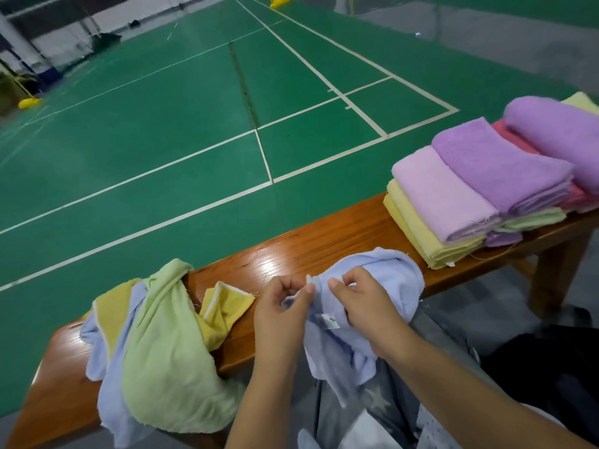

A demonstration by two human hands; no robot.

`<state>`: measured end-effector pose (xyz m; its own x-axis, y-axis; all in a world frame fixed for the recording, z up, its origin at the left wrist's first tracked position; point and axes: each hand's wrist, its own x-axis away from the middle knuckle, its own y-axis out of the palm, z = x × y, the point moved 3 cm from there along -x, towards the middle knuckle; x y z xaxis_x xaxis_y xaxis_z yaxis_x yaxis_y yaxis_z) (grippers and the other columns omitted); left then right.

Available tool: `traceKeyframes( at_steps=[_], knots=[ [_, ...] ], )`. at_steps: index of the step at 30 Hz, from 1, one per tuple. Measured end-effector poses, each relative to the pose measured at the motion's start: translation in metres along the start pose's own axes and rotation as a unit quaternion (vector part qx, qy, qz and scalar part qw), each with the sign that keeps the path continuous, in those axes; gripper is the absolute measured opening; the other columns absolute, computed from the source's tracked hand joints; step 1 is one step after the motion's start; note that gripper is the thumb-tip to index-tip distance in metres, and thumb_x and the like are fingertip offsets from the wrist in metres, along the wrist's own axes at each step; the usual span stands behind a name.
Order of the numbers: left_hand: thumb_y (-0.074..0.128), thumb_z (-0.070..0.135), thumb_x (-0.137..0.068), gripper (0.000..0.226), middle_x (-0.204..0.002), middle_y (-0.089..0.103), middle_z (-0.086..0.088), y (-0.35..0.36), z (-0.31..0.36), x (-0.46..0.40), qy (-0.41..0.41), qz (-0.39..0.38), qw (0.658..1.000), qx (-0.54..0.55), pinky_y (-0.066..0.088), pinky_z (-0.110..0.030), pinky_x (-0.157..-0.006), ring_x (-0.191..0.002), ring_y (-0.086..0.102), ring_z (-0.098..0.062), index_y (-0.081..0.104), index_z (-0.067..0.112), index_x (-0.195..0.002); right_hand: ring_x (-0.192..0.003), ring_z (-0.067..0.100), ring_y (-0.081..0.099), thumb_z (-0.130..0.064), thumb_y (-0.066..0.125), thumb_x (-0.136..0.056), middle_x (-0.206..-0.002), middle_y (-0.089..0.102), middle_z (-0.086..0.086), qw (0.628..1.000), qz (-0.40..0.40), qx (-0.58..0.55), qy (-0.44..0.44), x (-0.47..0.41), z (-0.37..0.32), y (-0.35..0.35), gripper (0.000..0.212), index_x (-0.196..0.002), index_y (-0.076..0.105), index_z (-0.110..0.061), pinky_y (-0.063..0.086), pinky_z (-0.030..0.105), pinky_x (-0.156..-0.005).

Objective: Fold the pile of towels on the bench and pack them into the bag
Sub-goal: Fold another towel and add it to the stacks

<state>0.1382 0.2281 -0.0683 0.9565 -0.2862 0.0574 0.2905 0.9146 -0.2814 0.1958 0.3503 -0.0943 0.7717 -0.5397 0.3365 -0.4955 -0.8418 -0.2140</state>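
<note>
Towels stack on a glossy wooden bench beside green court; both hands pinch a blue towel.

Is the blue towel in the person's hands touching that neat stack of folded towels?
Apart. The head view shows bare wood of the bench between the blue towel held in both hands and the yellow bottom towel of the folded stack.

Head-worn wide view, angled down, close over bench.
</note>
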Motion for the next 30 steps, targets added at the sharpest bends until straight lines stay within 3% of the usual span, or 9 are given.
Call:
traceKeyframes(
  at_steps=[5, 9, 13, 17, 21, 22, 24, 26, 30],
  knots=[
    [0.061, 0.009, -0.092, 0.016, -0.07, 0.057, 0.013, 0.006, 0.002, 0.009, 0.059, -0.042, 0.996, -0.045, 0.042, -0.015, -0.063, -0.065, 0.049, 0.003, 0.054, 0.018, -0.081, -0.075, 0.017, 0.055, -0.031, 0.052, -0.096, -0.076, 0.056, -0.001, 0.998, 0.001, -0.066, 0.024, -0.006, 0.007, 0.004, 0.019, -0.079, 0.047, -0.024, 0.041, 0.022, -0.059],
    [0.056, 0.007, -0.094, 0.023, -0.082, 0.052, 0.01, 0.013, 0.003, 0.02, 0.136, -0.089, 0.981, -0.11, 0.04, -0.013, -0.064, -0.071, 0.048, -0.002, 0.046, 0.024, -0.081, -0.084, 0.022, 0.062, -0.034, 0.049, -0.096, -0.078, 0.061, 0.003, 0.995, 0.018, -0.077, 0.068, -0.01, 0.011, 0.005, 0.02, -0.083, 0.052, -0.019, 0.049, 0.027, -0.067],
    [0.055, -0.002, -0.089, 0.029, -0.078, 0.048, 0.009, 0.015, 0.0, 0.021, 0.173, -0.095, 0.97, -0.143, 0.038, -0.013, -0.063, -0.07, 0.047, -0.008, 0.047, 0.024, -0.079, -0.068, 0.006, 0.05, -0.027, 0.05, -0.097, -0.074, 0.054, -0.002, 0.995, 0.056, -0.073, 0.043, -0.008, 0.006, -0.001, 0.016, -0.089, 0.05, -0.014, 0.044, 0.015, -0.057],
    [0.049, -0.01, -0.086, 0.035, -0.08, 0.057, 0.012, 0.014, -0.001, 0.021, 0.055, -0.106, 0.993, -0.029, 0.042, -0.015, -0.056, -0.061, 0.051, 0.002, 0.051, 0.023, -0.098, -0.066, 0.004, 0.049, -0.029, 0.052, -0.096, -0.074, 0.054, -0.006, 0.996, 0.042, -0.064, 0.05, -0.004, 0.005, 0.001, 0.011, -0.093, 0.049, -0.019, 0.043, 0.02, -0.054],
    [0.047, -0.011, -0.081, 0.061, -0.127, 0.056, 0.008, 0.006, -0.014, 0.008, -0.064, -0.119, 0.989, 0.058, 0.048, -0.019, -0.068, -0.109, 0.058, -0.006, 0.05, 0.025, -0.13, -0.064, 0.003, 0.05, -0.032, 0.053, -0.095, -0.072, 0.054, -0.008, 0.999, 0.028, -0.028, 0.035, -0.001, 0.003, 0.0, 0.012, -0.093, 0.05, -0.02, 0.037, 0.019, -0.052],
    [0.049, -0.008, -0.079, 0.063, -0.13, 0.056, 0.007, 0.003, -0.017, 0.005, -0.093, -0.129, 0.985, 0.061, 0.048, -0.019, -0.065, -0.108, 0.06, -0.009, 0.052, 0.028, -0.131, -0.066, 0.005, 0.051, -0.031, 0.053, -0.095, -0.073, 0.054, -0.007, 0.999, 0.021, -0.022, 0.031, -0.001, 0.004, 0.0, 0.013, -0.093, 0.05, -0.019, 0.038, 0.019, -0.053],
    [0.054, -0.001, -0.08, 0.055, -0.125, 0.063, 0.006, -0.003, -0.021, 0.002, -0.13, -0.149, 0.979, 0.041, 0.049, -0.021, -0.06, -0.093, 0.064, -0.009, 0.062, 0.032, -0.123, -0.071, 0.009, 0.053, -0.032, 0.053, -0.095, -0.076, 0.055, -0.006, 1.0, 0.003, -0.003, 0.025, -0.001, 0.005, 0.001, 0.014, -0.094, 0.051, -0.018, 0.041, 0.018, -0.059],
    [0.056, 0.007, -0.09, 0.037, -0.114, 0.069, 0.008, -0.011, -0.023, -0.002, -0.142, -0.14, 0.98, -0.003, 0.054, -0.023, -0.075, -0.094, 0.065, -0.006, 0.069, 0.033, -0.112, -0.072, 0.005, 0.051, -0.033, 0.054, -0.095, -0.079, 0.055, -0.007, 1.0, -0.014, 0.009, 0.024, -0.001, 0.008, 0.004, 0.015, -0.095, 0.052, -0.018, 0.04, 0.018, -0.058],
    [0.058, 0.033, -0.094, 0.018, -0.091, 0.063, 0.026, -0.042, -0.018, -0.014, -0.03, -0.061, 0.976, -0.208, 0.04, -0.011, -0.067, -0.082, 0.052, 0.012, 0.07, 0.036, -0.107, -0.069, 0.01, 0.052, -0.026, 0.058, -0.093, -0.073, 0.055, -0.005, 0.999, 0.026, -0.033, 0.011, -0.007, 0.012, -0.001, 0.014, -0.084, 0.053, -0.017, 0.039, 0.017, -0.056]
  ],
)
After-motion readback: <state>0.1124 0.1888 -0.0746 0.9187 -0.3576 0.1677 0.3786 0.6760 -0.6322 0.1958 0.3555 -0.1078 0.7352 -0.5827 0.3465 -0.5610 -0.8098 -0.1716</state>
